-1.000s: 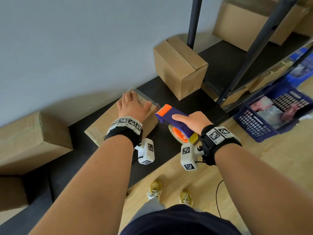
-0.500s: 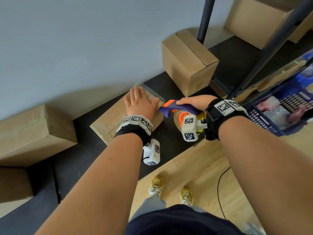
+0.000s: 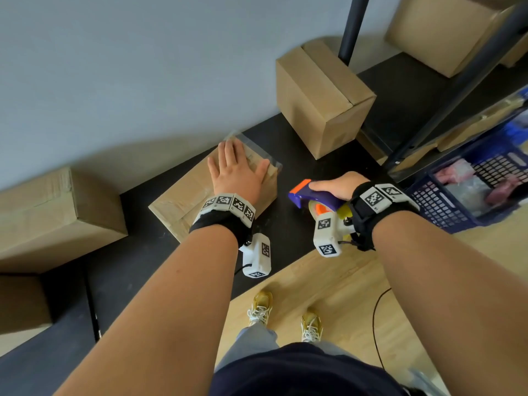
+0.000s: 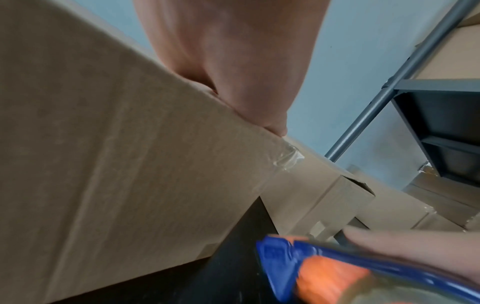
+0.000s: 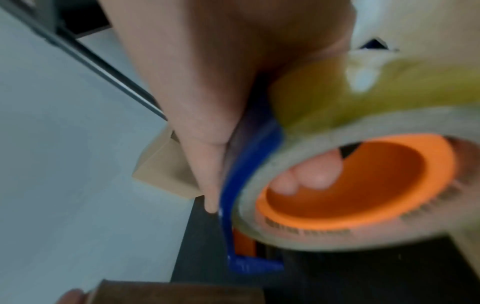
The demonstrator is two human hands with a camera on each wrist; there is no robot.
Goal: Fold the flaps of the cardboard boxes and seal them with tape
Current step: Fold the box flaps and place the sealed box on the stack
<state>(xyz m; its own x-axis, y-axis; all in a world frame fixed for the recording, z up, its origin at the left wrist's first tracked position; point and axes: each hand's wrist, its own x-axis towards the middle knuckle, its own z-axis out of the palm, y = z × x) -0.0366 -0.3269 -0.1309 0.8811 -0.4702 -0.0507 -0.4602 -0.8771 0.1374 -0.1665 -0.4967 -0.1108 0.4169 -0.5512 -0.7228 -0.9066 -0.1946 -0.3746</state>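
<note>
**A:** What can't you make out from up there?

**B:** Plenty. The big box (image 3: 54, 212) at far left is cut off by the frame edge, and so is the one (image 3: 445, 30) on the shelf at top right. My own forearms hide much of the black mat (image 3: 303, 161). The blue crate (image 3: 445, 207) on the right runs out of frame; the pink things inside it are too blurred to name.

**A:** And the box you're working on?

**B:** The flat cardboard box (image 3: 188, 195) lies on the mat near the wall, in the middle of the scene. My left hand (image 3: 237, 172) rests flat on its right end, fingers straight and spread, holding nothing. That hand covers the flap seam there, so I can't see how well it's closed. Clear tape (image 4: 285, 158) wraps over the right corner; the left wrist view shows it wrinkled at the edge.

**A:** What's your right hand doing?

**B:** My right hand (image 3: 334, 187) grips the tape dispenser (image 3: 303, 195), blue with an orange tip, just right of the box and apart from it. My fingers (image 5: 311, 176) curl through the orange core of the roll. The right wrist view is blurred, so the lettering on the roll is unreadable.

**A:** Anything nearby in the way?

**B:** An upright cardboard box (image 3: 323, 101) stands farther off, beside a dark shelf post (image 3: 351, 27).
</note>
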